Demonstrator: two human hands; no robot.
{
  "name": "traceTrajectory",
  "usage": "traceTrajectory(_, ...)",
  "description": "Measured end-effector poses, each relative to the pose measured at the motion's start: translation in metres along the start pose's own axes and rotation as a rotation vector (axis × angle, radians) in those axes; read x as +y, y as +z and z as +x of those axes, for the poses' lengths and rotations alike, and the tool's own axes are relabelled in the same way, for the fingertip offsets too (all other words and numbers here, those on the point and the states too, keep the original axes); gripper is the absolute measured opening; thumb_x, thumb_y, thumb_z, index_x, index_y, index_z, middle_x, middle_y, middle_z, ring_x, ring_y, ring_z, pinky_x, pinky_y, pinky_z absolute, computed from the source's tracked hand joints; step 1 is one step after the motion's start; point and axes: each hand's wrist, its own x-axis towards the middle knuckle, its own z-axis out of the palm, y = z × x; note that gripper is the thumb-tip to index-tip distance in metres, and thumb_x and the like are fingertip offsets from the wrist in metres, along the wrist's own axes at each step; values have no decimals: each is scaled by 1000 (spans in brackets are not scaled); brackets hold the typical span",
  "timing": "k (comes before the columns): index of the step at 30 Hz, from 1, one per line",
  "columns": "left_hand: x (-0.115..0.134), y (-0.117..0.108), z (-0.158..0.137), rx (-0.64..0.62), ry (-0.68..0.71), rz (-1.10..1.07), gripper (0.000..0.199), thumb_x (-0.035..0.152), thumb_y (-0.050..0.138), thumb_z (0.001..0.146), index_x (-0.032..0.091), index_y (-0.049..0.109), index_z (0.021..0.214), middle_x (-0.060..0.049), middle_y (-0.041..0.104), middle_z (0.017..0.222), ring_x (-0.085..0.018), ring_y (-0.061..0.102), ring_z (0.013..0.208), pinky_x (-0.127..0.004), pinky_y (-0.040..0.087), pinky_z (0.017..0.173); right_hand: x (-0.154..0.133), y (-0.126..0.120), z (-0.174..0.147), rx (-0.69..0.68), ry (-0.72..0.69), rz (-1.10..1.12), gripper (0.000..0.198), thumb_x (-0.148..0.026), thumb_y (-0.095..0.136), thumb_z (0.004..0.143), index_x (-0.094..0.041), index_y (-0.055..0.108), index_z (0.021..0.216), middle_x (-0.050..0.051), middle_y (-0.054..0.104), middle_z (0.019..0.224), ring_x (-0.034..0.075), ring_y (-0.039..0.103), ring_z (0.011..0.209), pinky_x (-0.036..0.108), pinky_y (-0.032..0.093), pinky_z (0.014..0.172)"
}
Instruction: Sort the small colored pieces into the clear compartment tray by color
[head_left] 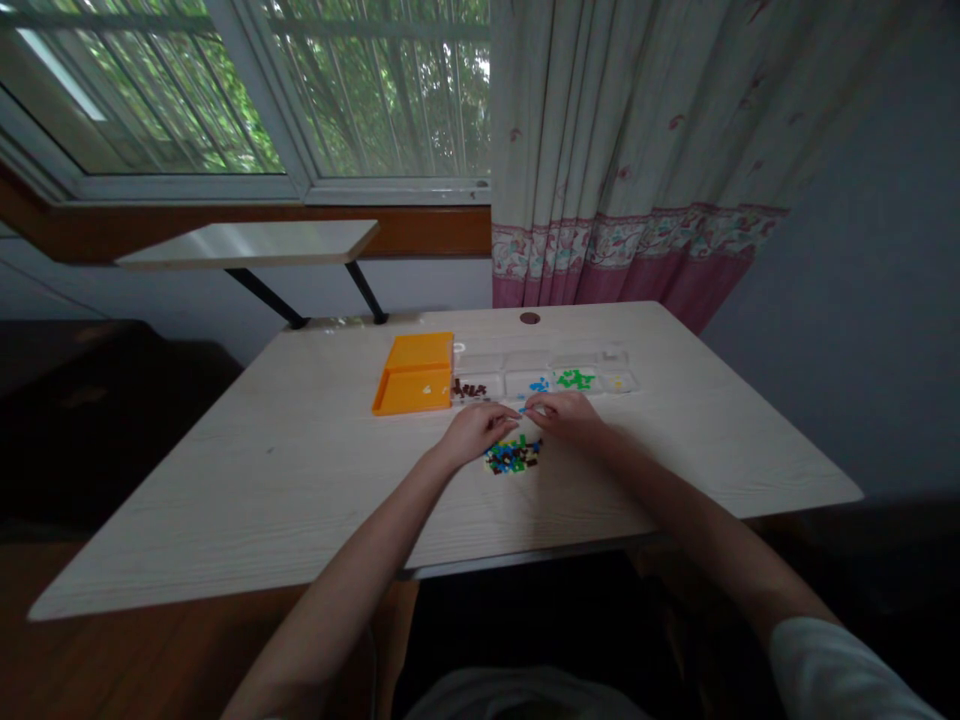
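Note:
Small plastic bricks in blue, green, brown and yellow lie in a mixed pile (513, 456) on the table. Just beyond it, my right hand (568, 414) pinches a small blue brick (523, 410) between thumb and fingers. My left hand (478, 430) is at the pile's left edge, fingers bent and slightly apart, its fingertips close to the blue brick; whether they touch it is unclear. Behind both hands stands a clear compartment tray (504, 362). Its front compartments hold brown bricks (470, 389), blue bricks (539, 384), green bricks (575, 379) and a few yellow bricks (618, 384).
An orange two-part tray (413, 372) adjoins the clear tray on the left, with a small pale piece in its front part. A raised shelf (255, 243) on black legs stands at the back left of the wooden table (315, 470). Behind are a window and a curtain (600, 150).

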Motion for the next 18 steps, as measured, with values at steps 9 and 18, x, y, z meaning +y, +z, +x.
traceTrajectory(9, 1, -2, -1, -213, 114, 87, 33, 9, 43, 80, 23, 67, 96, -4, 56, 88, -12, 54, 82, -23, 42, 74, 11, -14, 3, 430, -45, 29, 24, -34, 52, 81, -17, 67, 76, -6, 38, 41, 7, 38, 40, 18, 34, 49)
traceTrajectory(18, -9, -7, -4, -101, 24, 264, 22, 19, 43, 83, 21, 60, 97, -5, 54, 96, -15, 54, 89, -25, 44, 78, 8, -17, 3, 512, -52, 42, 22, -33, 54, 80, -16, 67, 74, -6, 38, 41, 6, 39, 39, 18, 36, 47)
